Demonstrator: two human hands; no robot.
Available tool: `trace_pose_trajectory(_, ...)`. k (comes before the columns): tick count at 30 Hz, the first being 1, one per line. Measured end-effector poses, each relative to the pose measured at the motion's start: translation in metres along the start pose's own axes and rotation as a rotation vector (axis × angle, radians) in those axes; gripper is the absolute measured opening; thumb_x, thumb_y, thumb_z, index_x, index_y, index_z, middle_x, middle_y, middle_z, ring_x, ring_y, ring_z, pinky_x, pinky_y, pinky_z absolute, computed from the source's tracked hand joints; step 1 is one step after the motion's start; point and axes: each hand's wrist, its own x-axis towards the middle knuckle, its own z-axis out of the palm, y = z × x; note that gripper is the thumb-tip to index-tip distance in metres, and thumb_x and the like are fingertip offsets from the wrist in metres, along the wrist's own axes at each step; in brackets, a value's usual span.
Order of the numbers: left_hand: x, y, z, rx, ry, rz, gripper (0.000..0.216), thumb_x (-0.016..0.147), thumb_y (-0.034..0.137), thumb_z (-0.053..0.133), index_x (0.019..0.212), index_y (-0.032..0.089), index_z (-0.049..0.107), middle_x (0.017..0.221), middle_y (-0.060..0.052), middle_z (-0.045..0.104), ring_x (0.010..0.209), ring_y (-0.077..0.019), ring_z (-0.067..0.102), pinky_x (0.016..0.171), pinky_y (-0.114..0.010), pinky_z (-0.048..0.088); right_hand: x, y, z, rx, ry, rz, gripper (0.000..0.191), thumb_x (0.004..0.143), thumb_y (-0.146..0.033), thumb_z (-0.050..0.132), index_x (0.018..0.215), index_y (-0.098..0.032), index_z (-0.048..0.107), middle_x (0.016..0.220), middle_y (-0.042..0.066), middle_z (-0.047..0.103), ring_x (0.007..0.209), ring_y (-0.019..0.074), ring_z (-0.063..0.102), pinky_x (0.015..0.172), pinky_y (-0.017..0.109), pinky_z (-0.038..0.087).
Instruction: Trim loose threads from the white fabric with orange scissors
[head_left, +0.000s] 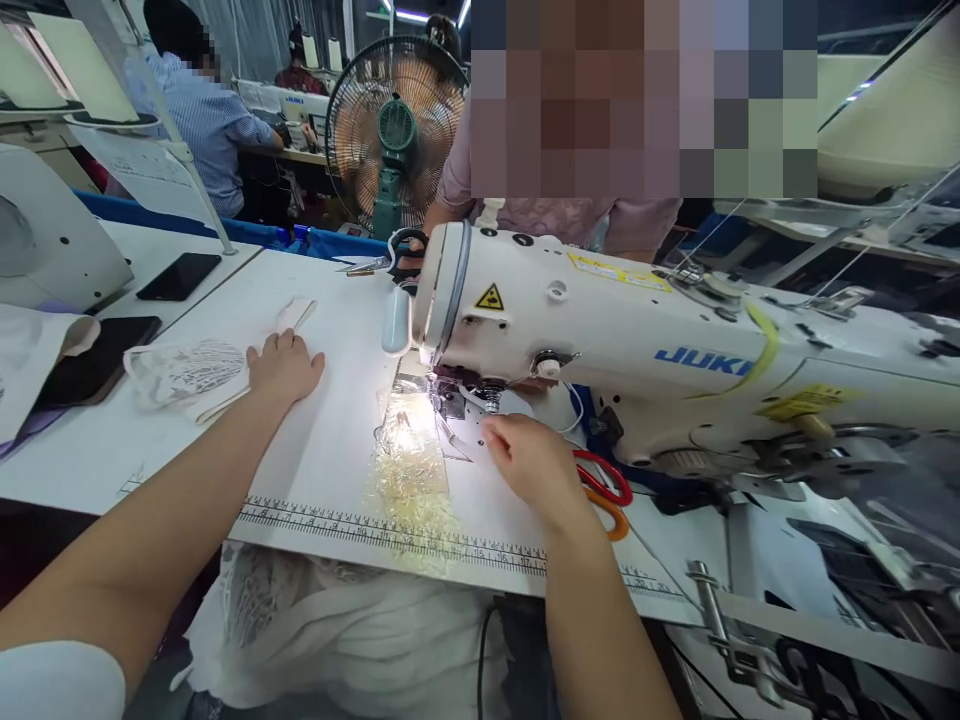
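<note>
My left hand point(285, 368) lies on the white table, palm down with the fingers forward, over the edge of a white lace-patterned cloth piece point(187, 370). Right of the needle area of a white JUKI sewing machine point(570, 300), my right hand point(532, 465) is closed, thumb and fingers together. Whatever it may hold is hidden. Beside that wrist are scissors with red and orange handles point(611, 485). Clear, yellowish tape point(409, 470) covers the table in front of the needle, where the machine lamp shines.
A ruler strip point(337, 521) runs along the front edge. White cloth point(367, 625) hangs below it, over my lap. A phone point(180, 277) and a dark flat case point(97, 360) lie left. Black-handled scissors point(405, 255) are behind the machine head. A person point(645, 225) stands opposite, near a fan point(394, 130).
</note>
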Motion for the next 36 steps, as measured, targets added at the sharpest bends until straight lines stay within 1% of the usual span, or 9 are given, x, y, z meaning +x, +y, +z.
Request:
trace_pose_trajectory(2, 0.000, -0.001, 0.001, -0.006, -0.007, 0.004, 0.064, 0.089, 0.043, 0.021, 0.138, 0.004, 0.035, 0.150, -0.014, 0.025, 0.136, -0.0304, 0.022, 0.105, -0.056, 0.024, 0.001, 0.008, 0.006, -0.015, 0.013, 0.050, 0.028, 0.090, -0.026, 0.043, 0.106, -0.019, 0.065, 0.091, 0.007, 0.069, 0.080, 0.0200, 0.061, 0.062, 0.027, 0.037)
trace_pose_trajectory(5, 0.001, -0.002, 0.002, -0.015, -0.008, 0.010, 0.064, 0.089, 0.044, 0.022, 0.138, 0.005, 0.036, 0.150, -0.014, 0.026, 0.136, -0.0304, 0.022, 0.105, -0.056, 0.025, 0.004, 0.009, 0.014, -0.070, -0.013, 0.092, 0.036, 0.090, -0.031, 0.044, 0.120, -0.020, 0.059, 0.083, 0.007, 0.071, 0.072, 0.0210, 0.062, 0.057, 0.028, 0.036)
trace_pose_trajectory(9, 0.001, -0.003, 0.005, -0.026, 0.004, 0.016, 0.065, 0.089, 0.045, 0.022, 0.138, 0.005, 0.037, 0.150, -0.014, 0.027, 0.136, -0.0304, 0.022, 0.105, -0.056, 0.024, 0.008, 0.002, 0.024, -0.133, -0.041, 0.106, 0.040, 0.090, -0.035, 0.044, 0.125, -0.020, 0.056, 0.076, 0.008, 0.070, 0.064, 0.0221, 0.062, 0.055, 0.029, 0.035)
trace_pose_trajectory(12, 0.001, -0.003, 0.005, -0.039, -0.013, 0.012, 0.066, 0.089, 0.044, 0.021, 0.139, 0.005, 0.034, 0.151, -0.014, 0.024, 0.137, -0.0307, 0.020, 0.106, -0.056, 0.022, 0.008, 0.001, 0.030, -0.064, 0.001, 0.089, 0.041, 0.089, -0.035, 0.044, 0.126, -0.021, 0.056, 0.074, 0.007, 0.070, 0.063, 0.0220, 0.061, 0.055, 0.029, 0.035)
trace_pose_trajectory(18, 0.001, -0.004, 0.005, -0.042, -0.038, 0.013, 0.066, 0.089, 0.044, 0.019, 0.141, 0.004, 0.031, 0.152, -0.013, 0.021, 0.138, -0.0301, 0.017, 0.107, -0.057, 0.019, 0.007, 0.000, 0.033, 0.085, 0.067, 0.011, 0.033, 0.089, -0.034, 0.042, 0.104, -0.020, 0.067, 0.076, 0.005, 0.068, 0.069, 0.0191, 0.059, 0.061, 0.027, 0.037)
trace_pose_trajectory(23, 0.000, -0.006, 0.004, -0.041, -0.012, 0.028, 0.064, 0.089, 0.043, 0.020, 0.139, 0.006, 0.036, 0.151, -0.013, 0.024, 0.137, -0.0300, 0.020, 0.105, -0.056, 0.023, 0.004, -0.017, 0.028, 0.183, 0.091, -0.082, 0.028, 0.089, -0.030, 0.041, 0.083, -0.020, 0.067, 0.078, 0.004, 0.067, 0.074, 0.0179, 0.058, 0.064, 0.026, 0.037)
trace_pose_trajectory(26, 0.001, -0.009, 0.003, -0.052, -0.010, 0.039, 0.063, 0.088, 0.043, 0.022, 0.138, 0.007, 0.038, 0.150, -0.013, 0.026, 0.137, -0.0298, 0.022, 0.105, -0.056, 0.025, -0.010, -0.038, 0.030, 0.250, 0.101, -0.122, 0.029, 0.090, -0.029, 0.039, 0.083, -0.020, 0.066, 0.073, 0.003, 0.066, 0.070, 0.0164, 0.058, 0.062, 0.025, 0.036)
trace_pose_trajectory(30, 0.004, -0.011, 0.003, -0.063, -0.009, 0.055, 0.062, 0.089, 0.043, 0.023, 0.137, 0.007, 0.039, 0.150, -0.012, 0.027, 0.136, -0.0290, 0.022, 0.105, -0.055, 0.025, -0.035, -0.064, 0.046, 0.342, 0.088, -0.166, 0.027, 0.089, -0.028, 0.040, 0.078, -0.020, 0.064, 0.065, 0.001, 0.062, 0.062, 0.0137, 0.055, 0.058, 0.023, 0.035)
trace_pose_trajectory(36, 0.003, -0.014, 0.002, -0.082, -0.012, 0.070, 0.061, 0.089, 0.043, 0.023, 0.137, 0.010, 0.040, 0.150, -0.010, 0.027, 0.137, -0.0291, 0.022, 0.105, -0.055, 0.025, -0.041, -0.068, 0.056, 0.428, 0.107, -0.133, 0.029, 0.090, -0.027, 0.038, 0.075, -0.019, 0.061, 0.064, 0.001, 0.060, 0.062, 0.0128, 0.053, 0.057, 0.023, 0.034)
